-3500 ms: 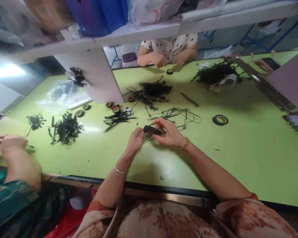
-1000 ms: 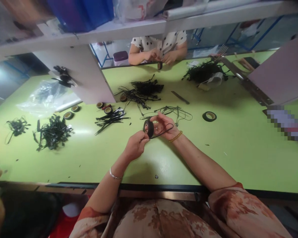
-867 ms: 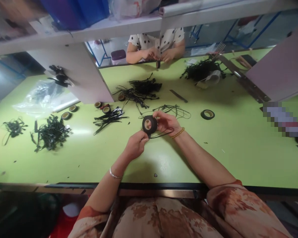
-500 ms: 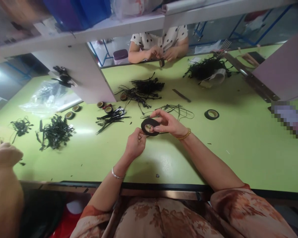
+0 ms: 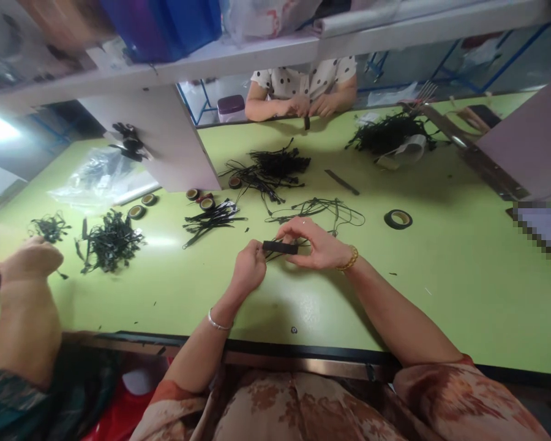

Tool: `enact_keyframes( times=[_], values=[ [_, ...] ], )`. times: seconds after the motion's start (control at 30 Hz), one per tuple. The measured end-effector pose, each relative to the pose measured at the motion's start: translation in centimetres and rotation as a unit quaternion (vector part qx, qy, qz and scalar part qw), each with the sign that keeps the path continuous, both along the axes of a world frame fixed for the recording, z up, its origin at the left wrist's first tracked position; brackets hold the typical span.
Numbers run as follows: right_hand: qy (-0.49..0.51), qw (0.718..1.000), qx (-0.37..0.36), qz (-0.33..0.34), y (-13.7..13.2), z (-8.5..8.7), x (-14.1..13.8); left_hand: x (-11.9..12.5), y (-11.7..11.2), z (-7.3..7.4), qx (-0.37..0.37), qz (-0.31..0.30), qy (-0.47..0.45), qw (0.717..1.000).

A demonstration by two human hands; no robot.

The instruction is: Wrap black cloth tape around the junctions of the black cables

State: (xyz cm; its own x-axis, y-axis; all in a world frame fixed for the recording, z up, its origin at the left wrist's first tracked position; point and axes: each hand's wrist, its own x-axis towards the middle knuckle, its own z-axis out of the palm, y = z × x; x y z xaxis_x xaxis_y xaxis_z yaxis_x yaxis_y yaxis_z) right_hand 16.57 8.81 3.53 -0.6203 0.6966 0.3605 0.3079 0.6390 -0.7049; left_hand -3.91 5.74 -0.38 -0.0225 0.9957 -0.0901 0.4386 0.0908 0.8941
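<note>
Between my hands is a roll of black tape [image 5: 281,247], seen edge-on now. My right hand [image 5: 316,245] curls around it, thumb below and fingers above. My left hand [image 5: 251,267] is closed in a pinch at the roll's left side, where a thin black cable seems to run into the fingers; the exact grip is partly hidden. Just beyond my hands lie loose thin black cables [image 5: 324,210] in loops. Another roll of black tape [image 5: 398,219] lies flat to the right of my right hand.
Bundles of black cables [image 5: 213,222] and small tape rolls [image 5: 136,212] lie to the left and farther back. A co-worker's arm [image 5: 32,294] reaches in at the left; another person's hands [image 5: 310,107] work across the table. A white shelf [image 5: 266,52] spans overhead. A phone [image 5: 542,229] lies right.
The tape roll has turned from showing its hollow core to showing its edge, within my right hand. The co-worker's hand at left has moved up and now shows a tape roll.
</note>
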Motion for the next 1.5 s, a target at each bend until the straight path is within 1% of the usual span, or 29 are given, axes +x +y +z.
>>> enact_keyframes(
  times=[0.07, 0.13, 0.17, 0.23, 0.27, 0.33, 0.43, 0.53, 0.6, 0.67, 0.73, 0.8, 0.83, 0.87, 0.9, 0.97, 1.03, 1.07, 1.13, 1.2, 1.23, 1.3, 1.37, 1.43, 1.5],
  values=[
    [-0.022, 0.999, 0.033, -0.009, -0.1, -0.1, -0.2, -0.1, 0.4, 0.1, -0.069, 0.031, -0.093, 0.993],
    [-0.030, 0.999, 0.036, -0.008, -0.2, -0.2, -0.4, -0.2, 0.7, 0.5, -0.138, 0.053, -0.208, 0.967],
    [-0.031, 0.999, 0.037, -0.008, -0.2, -0.3, -0.5, -0.3, 0.7, 0.8, -0.160, 0.057, -0.259, 0.951],
    [-0.037, 0.998, 0.042, -0.010, -0.1, -0.5, -0.6, -0.5, 0.8, 1.4, -0.176, 0.053, -0.337, 0.923],
    [-0.041, 0.998, 0.047, -0.011, 0.0, -0.6, -0.6, -0.6, 0.8, 1.7, -0.175, 0.048, -0.363, 0.914],
    [-0.052, 0.997, 0.059, -0.012, 0.1, -0.9, -0.7, -0.7, 0.6, 2.1, -0.168, 0.043, -0.386, 0.906],
    [-0.072, 0.994, 0.075, -0.021, 0.2, -1.2, -0.8, -0.7, 0.5, 1.9, -0.144, 0.035, -0.374, 0.915],
    [-0.107, 0.990, 0.087, -0.039, 0.3, -1.5, -1.0, -0.6, 0.5, 1.1, -0.096, 0.024, -0.347, 0.932],
    [-0.124, 0.987, 0.093, -0.050, 0.3, -1.6, -1.2, -0.5, 0.4, 0.5, -0.041, 0.019, -0.300, 0.953],
    [-0.120, 0.987, 0.085, -0.060, 0.3, -1.8, -1.3, -0.5, 0.4, 0.1, 0.020, 0.010, -0.234, 0.972],
    [-0.081, 0.994, 0.040, -0.062, 0.4, -2.2, -1.4, -0.5, 0.3, 0.0, 0.068, 0.002, -0.172, 0.983],
    [-0.006, 0.997, -0.062, -0.038, 0.5, -2.9, -1.5, -0.6, 0.1, 0.2, 0.097, -0.002, -0.126, 0.987],
    [0.047, 0.990, -0.128, -0.024, 0.6, -3.2, -1.6, -0.7, 0.1, 0.3, 0.107, -0.006, -0.107, 0.988],
    [0.106, 0.974, -0.201, -0.010, 0.7, -3.6, -1.7, -0.8, 0.0, 0.4, 0.118, -0.012, -0.089, 0.989],
    [0.166, 0.948, -0.273, 0.002, 0.9, -4.0, -1.7, -0.9, 0.0, 0.6, 0.129, -0.021, -0.070, 0.989],
    [0.263, 0.877, -0.402, 0.016, 1.1, -4.7, -1.8, -1.0, -0.2, 0.9, 0.155, -0.054, -0.031, 0.986],
    [0.308, 0.812, -0.494, 0.045, 1.4, -5.1, -1.7, -1.2, -0.3, 1.2, 0.183, -0.101, 0.001, 0.978],
    [0.321, 0.786, -0.525, 0.064, 1.6, -5.2, -1.5, -1.2, -0.3, 1.4, 0.198, -0.124, 0.012, 0.972],
    [0.347, 0.748, -0.558, 0.098, 1.8, -5.3, -0.9, -1.3, -0.4, 1.6, 0.226, -0.162, 0.026, 0.960],
    [0.372, 0.728, -0.563, 0.122, 2.0, -5.2, -0.1, -1.3, -0.6, 1.8, 0.244, -0.183, 0.034, 0.952],
    [0.376, 0.726, -0.560, 0.131, 2.0, -5.1, 0.2, -1.3, -0.6, 1.8, 0.247, -0.189, 0.037, 0.950],
    [0.368, 0.741, -0.543, 0.145, 2.1, -4.9, 0.6, -1.2, -0.7, 1.8, 0.242, -0.196, 0.041, 0.949],
    [0.354, 0.771, -0.511, 0.141, 2.1, -4.6, 0.7, -1.0, -0.8, 1.6, 0.230, -0.196, 0.043, 0.952],
    [0.346, 0.803, -0.471, 0.120, 2.1, -4.3, 0.4, -0.8, -0.9, 1.5, 0.216, -0.190, 0.047, 0.956],
    [0.335, 0.828, -0.438, 0.101, 2.1, -4.1, 0.0, -0.7, -1.0, 1.5, 0.202, -0.184, 0.049, 0.961]
  ],
)
